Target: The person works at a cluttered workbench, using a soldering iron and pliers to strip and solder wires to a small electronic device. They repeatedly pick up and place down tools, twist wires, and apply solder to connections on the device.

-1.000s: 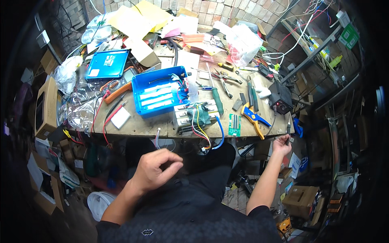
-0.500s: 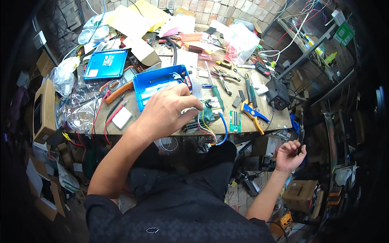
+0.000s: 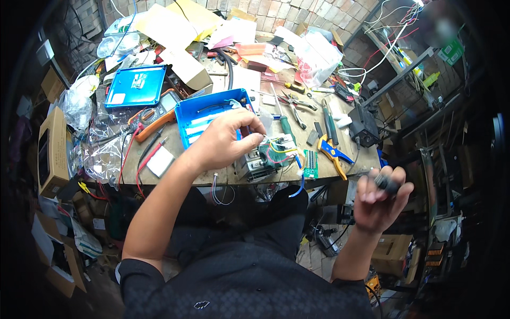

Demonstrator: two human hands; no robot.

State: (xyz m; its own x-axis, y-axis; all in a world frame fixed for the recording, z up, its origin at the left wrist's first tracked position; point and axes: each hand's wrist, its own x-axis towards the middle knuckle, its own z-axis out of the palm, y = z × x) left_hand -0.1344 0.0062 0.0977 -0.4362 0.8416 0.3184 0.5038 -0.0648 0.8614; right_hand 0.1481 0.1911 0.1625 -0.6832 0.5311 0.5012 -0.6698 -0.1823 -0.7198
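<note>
Wires (image 3: 281, 151) beside left hand (image 3: 228, 135)

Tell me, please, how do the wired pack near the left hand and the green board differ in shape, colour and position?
Shape: the pack is a bulky block; the board is thin and flat.
Colour: the pack mixes silver-grey and green; the board is green with dark parts.
Position: the pack is close to the left hand; the board has no hand near it.
Both lie near the bench's front edge.
</note>
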